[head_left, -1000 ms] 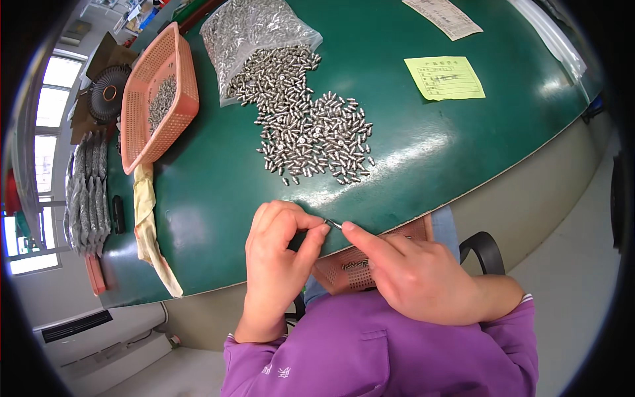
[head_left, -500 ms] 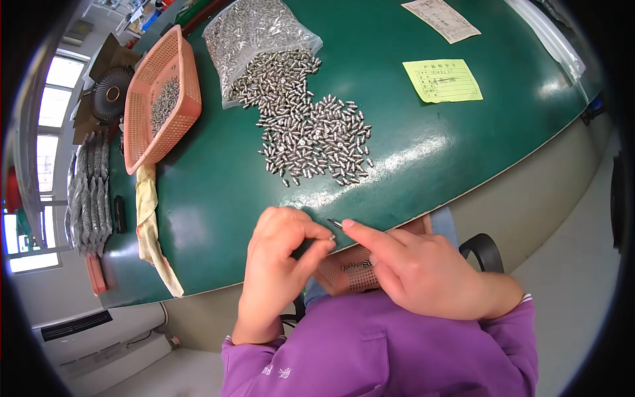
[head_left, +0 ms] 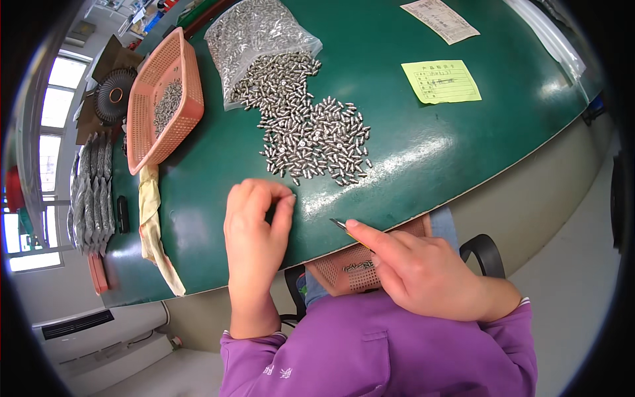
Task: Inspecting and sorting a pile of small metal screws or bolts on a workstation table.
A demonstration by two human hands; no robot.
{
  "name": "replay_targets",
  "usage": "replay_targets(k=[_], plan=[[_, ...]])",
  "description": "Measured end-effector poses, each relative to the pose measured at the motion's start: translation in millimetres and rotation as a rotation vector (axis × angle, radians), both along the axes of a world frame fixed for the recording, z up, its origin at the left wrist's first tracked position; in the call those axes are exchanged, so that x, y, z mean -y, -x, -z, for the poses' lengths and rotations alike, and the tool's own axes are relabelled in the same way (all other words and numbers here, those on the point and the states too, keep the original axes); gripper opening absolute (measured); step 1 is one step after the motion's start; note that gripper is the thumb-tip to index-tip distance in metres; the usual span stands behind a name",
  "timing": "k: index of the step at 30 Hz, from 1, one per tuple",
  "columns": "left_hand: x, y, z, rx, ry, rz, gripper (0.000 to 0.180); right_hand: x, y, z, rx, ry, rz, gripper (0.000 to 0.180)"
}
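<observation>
Left hand [head_left: 254, 228] moved apart toward shiny metal pins [head_left: 307, 135], fingers curled; right hand [head_left: 423, 274] pinching thin tool [head_left: 342, 226].

Green table [head_left: 410, 152], silver metal pieces [head_left: 311, 132], orange-pink basket [head_left: 192, 106], purple sleeves [head_left: 370, 357].

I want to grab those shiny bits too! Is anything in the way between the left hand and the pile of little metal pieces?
Nothing visible is. Only bare green table lies between the left hand and the pile of little metal pieces. The right hand is off to the side.
</observation>
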State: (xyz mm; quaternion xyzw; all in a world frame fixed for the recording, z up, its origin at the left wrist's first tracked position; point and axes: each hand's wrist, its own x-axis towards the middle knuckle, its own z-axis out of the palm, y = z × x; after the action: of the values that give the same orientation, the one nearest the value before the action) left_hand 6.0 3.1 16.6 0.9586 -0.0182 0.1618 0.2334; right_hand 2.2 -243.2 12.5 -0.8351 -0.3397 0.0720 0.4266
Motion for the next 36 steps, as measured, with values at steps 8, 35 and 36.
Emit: replay_targets(k=[8, 35, 36], plan=[[22.1, 19.0, 0.6, -0.071, 0.153, 0.132, 0.017, -2.6, 3.6, -1.5, 0.029, 0.122, -0.030, 0.060], [17.1, 24.7, -10.7, -0.200, 0.270, 0.353, 0.016, 1.1, 0.3, 1.5, -0.009, 0.020, 0.012, 0.057], [16.6, 22.2, -10.3, -0.144, 0.228, 0.336, 0.016, 2.8, 0.0, 2.3, -0.009, 0.019, 0.010, 0.057]])
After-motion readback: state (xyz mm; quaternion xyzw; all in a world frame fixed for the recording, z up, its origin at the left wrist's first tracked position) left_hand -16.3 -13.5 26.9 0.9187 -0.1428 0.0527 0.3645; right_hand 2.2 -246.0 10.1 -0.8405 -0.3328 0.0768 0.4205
